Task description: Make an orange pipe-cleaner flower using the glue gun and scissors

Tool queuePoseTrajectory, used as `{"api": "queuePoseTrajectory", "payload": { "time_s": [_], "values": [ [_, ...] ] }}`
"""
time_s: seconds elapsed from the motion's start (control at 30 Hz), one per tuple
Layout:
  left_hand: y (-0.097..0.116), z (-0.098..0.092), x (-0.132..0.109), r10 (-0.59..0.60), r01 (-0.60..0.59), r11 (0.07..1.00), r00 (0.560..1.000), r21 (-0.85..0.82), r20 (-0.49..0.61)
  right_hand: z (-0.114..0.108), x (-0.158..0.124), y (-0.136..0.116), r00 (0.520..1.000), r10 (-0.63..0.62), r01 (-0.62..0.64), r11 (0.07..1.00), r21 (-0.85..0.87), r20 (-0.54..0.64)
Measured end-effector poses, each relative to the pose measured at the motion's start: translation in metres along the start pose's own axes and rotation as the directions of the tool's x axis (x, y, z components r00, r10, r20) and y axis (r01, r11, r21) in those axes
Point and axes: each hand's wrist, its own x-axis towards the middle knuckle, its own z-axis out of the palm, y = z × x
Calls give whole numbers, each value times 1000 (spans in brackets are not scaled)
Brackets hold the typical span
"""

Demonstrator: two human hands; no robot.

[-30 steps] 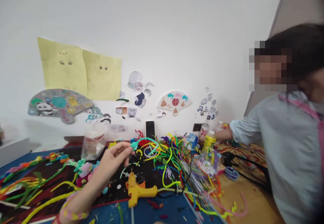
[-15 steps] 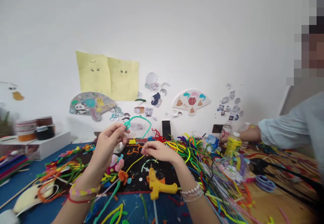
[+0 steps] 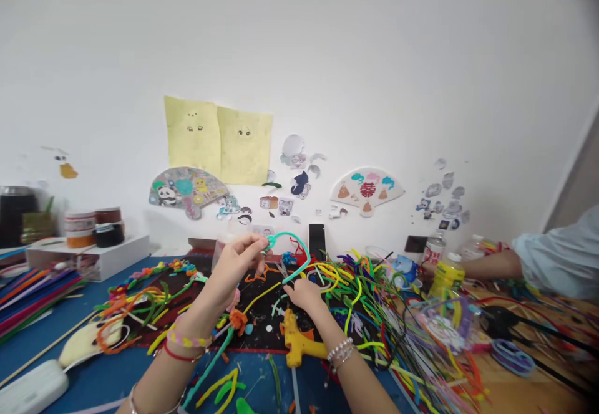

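The left hand (image 3: pixel 234 269) is pinching a teal pipe cleaner (image 3: pixel 289 235), curved into a loop, at frame centre, while the empty right hand (image 3: pixel 304 295) is hovering loosely open just below it, above a yellow glue gun (image 3: pixel 294 339) on the desk (image 3: pixel 112 383).

Left hand (image 3: pixel 236 270): the wrist bears a braided band (image 3: pixel 187 341) in pink, yellow and lilac, with a thin red cord (image 3: pixel 180 356) beside it; a slim silver bangle (image 3: pixel 133 399) sits lower on the forearm. Right hand (image 3: pixel 304 295): the wrist bears a stacked bracelet (image 3: pixel 340 350) of white, pearl-like beads and fine silver strands. Both forearms are bare.
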Motion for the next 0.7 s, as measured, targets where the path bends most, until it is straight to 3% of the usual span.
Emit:
{"api": "queuePoseTrajectory", "payload": {
  "time_s": [0.23, 0.5, 0.7],
  "values": [
    [-9, 8, 0, 4, -4, 1000, 999, 16, 34, 3, -1, 8, 998, -6, 6, 1000, -7, -68],
    [-12, 14, 2, 0, -1, 1000, 999, 23, 33, 3, 4, 6, 998, 50, -51, 998, -32, -28],
    [-13, 9, 3, 17, -20, 997, 999, 78, 37, -3, 13, 18, 992, 123, -124, 990, 72, 10]
  ]
}}
